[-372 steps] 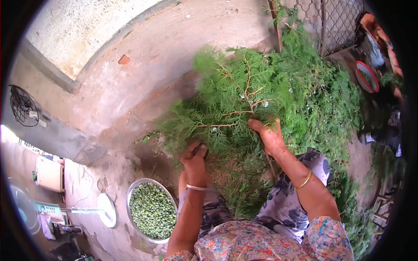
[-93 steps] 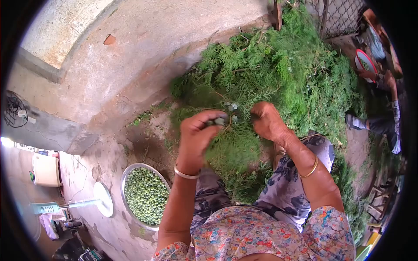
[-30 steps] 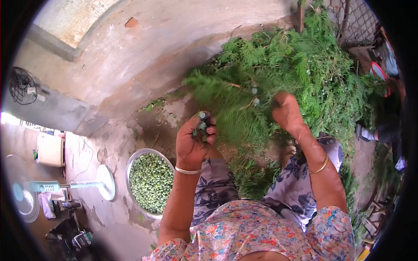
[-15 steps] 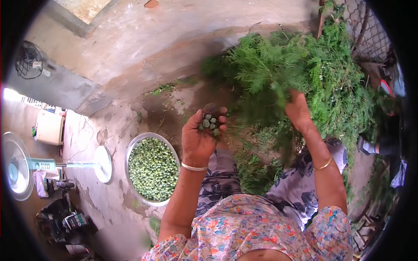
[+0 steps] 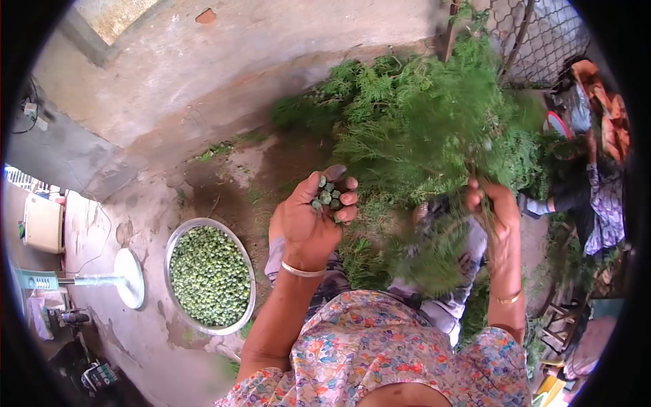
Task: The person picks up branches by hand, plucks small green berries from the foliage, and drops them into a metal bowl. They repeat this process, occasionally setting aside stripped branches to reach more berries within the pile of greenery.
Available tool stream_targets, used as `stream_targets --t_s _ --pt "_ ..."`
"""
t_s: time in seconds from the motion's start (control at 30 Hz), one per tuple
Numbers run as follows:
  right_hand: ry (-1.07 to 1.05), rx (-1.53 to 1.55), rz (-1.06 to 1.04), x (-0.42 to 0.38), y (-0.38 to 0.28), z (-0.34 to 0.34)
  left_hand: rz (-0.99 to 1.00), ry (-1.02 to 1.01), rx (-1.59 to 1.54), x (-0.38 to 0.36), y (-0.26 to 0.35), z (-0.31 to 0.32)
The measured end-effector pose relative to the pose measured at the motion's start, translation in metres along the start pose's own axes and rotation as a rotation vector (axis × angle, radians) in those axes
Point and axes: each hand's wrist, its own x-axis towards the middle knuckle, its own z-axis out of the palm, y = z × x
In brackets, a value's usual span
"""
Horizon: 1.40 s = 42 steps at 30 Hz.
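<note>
Several small round green cones (image 5: 326, 197) lie in my left hand (image 5: 310, 220), its fingers curled up around them. My right hand (image 5: 494, 203) grips the stem of a leafy green branch (image 5: 441, 254), whose fronds are smeared by motion. Beyond both hands a large heap of green branches (image 5: 386, 102) rests on the ground against the wall. To the left of my left hand, a round metal basin (image 5: 254, 285) on the floor is filled with similar green cones (image 5: 210, 275).
A pedestal fan (image 5: 129, 278) stands at the left. The wall (image 5: 224, 74) runs across the top, with wire mesh (image 5: 536, 41) at upper right. Another person's patterned clothing (image 5: 605, 214) shows at the right edge.
My right hand has moved down and right, and the branch now hangs nearer my legs. My left hand still holds the cones. The view has shifted to the right.
</note>
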Motion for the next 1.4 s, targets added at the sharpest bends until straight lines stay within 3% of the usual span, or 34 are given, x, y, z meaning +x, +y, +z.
stream_targets --t_s 0.07,0.13,0.17,0.23,0.37,0.43,0.47,0.53,0.57,0.67,0.7,0.73,0.8,0.87,0.93,1.07,1.17,1.2,1.23,1.4 --pt "-0.034 0.244 0.093 -0.027 0.007 -0.040 -0.035 -0.041 -0.055 -0.007 -0.005 0.008" --pt "-0.269 0.302 0.127 -0.056 0.020 -0.085 -0.071 -0.076 -0.112 -0.015 -0.013 0.019" --pt "-0.259 0.297 0.117 -0.073 0.027 -0.097 -0.088 -0.057 -0.134 -0.018 -0.018 0.026" --pt "0.010 0.059 0.091 -0.111 0.041 -0.093 -0.128 -0.044 -0.163 -0.021 -0.028 0.030" --pt "0.150 -0.124 -0.020 -0.150 0.041 -0.089 -0.234 -0.119 -0.147 -0.016 -0.052 0.028" --pt "0.221 -0.569 -0.111 -0.160 0.035 -0.076 -0.278 -0.121 -0.138 -0.014 -0.065 0.030" --pt "0.243 -0.560 -0.119 -0.163 0.037 -0.074 -0.281 -0.108 -0.093 -0.014 -0.072 0.031" --pt "0.439 -1.383 -0.405 -0.168 0.042 -0.068 -0.309 -0.100 -0.046 -0.014 -0.086 0.032" --pt "0.461 -1.381 -0.402 -0.170 0.043 -0.063 -0.331 -0.086 -0.037 -0.014 -0.093 0.032" --pt "0.409 -1.526 -1.067 -0.179 0.034 -0.040 -0.369 -0.045 -0.024 -0.014 -0.108 0.035" --pt "0.182 -1.554 -1.158 -0.180 0.020 -0.033 -0.379 -0.013 -0.006 -0.014 -0.112 0.035" --pt "0.189 -1.554 -1.150 -0.178 0.015 -0.030 -0.390 0.023 0.013 -0.014 -0.116 0.035" --pt "-0.317 -1.518 -1.043 -0.172 0.012 -0.023 -0.401 0.034 0.017 -0.014 -0.126 0.033" --pt "-0.347 -1.494 -1.001 -0.158 0.023 -0.010 -0.423 0.115 -0.019 -0.013 -0.133 0.034" --pt "-0.411 -1.562 -0.926 -0.148 0.027 -0.003 -0.422 0.074 -0.021 -0.013 -0.139 0.035" --pt "-0.391 -1.610 -0.884 -0.132 0.042 -0.003 -0.353 0.016 0.009 -0.011 -0.141 0.030" --pt "-0.354 -1.409 -0.899 -0.128 0.045 0.002 -0.378 0.081 -0.043 -0.012 -0.137 0.028" --pt "-0.289 -1.318 -0.784 -0.130 0.045 0.005 -0.380 0.085 -0.044 -0.014 -0.135 0.027" --pt "-0.222 -1.226 -0.671 -0.131 0.044 0.007 -0.363 0.108 0.036 -0.016 -0.134 0.025" --pt "-0.192 -1.275 -0.731 -0.127 0.044 0.003 -0.411 0.083 0.283 -0.024 -0.126 0.026"
